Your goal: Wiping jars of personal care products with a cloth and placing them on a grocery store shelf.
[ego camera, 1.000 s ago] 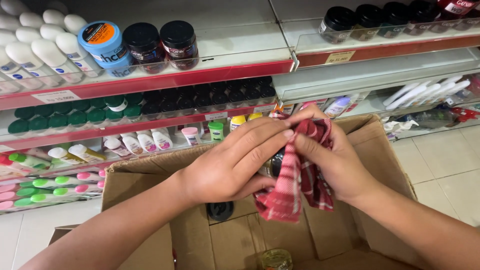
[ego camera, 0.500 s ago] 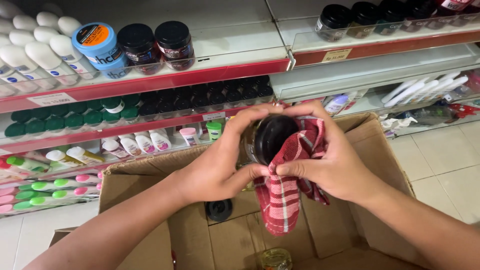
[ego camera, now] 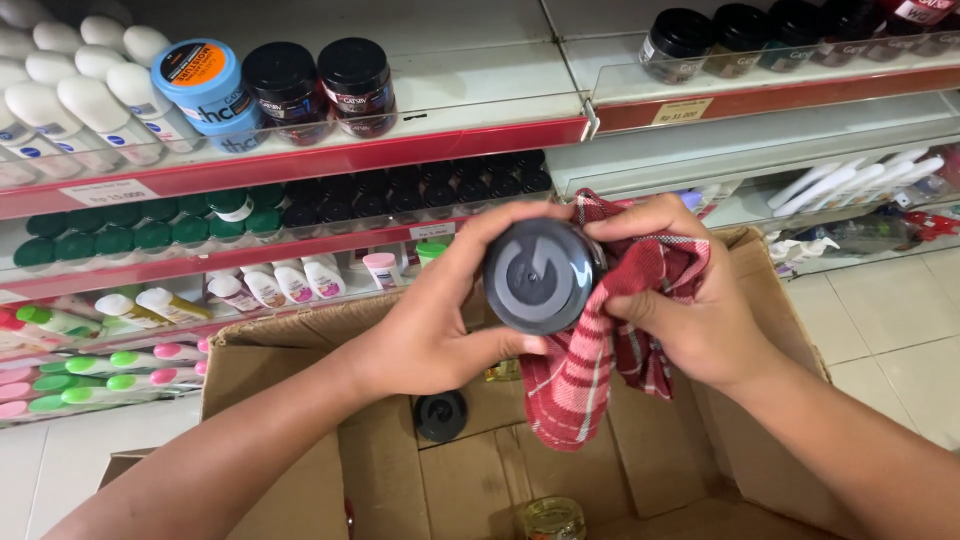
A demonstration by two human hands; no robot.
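Observation:
My left hand (ego camera: 440, 325) grips a round jar with a dark grey lid (ego camera: 540, 277), the lid facing me. My right hand (ego camera: 690, 310) holds a red and white checked cloth (ego camera: 585, 370) pressed against the jar's right side; the cloth's loose end hangs below. Both hands are above an open cardboard box (ego camera: 290, 370).
Inside the box lie another black-lidded jar (ego camera: 441, 416) and a clear jar (ego camera: 552, 518). Behind it stand red-edged shelves (ego camera: 300, 160) with a blue tub (ego camera: 205, 85), dark jars (ego camera: 320, 85), white bottles (ego camera: 75, 100), green-capped tubs and small tubes. Tiled floor (ego camera: 890, 320) on the right.
The jar was wrapped in the cloth a second ago. It has since been turned so its lid faces me, with the cloth drawn aside to the right.

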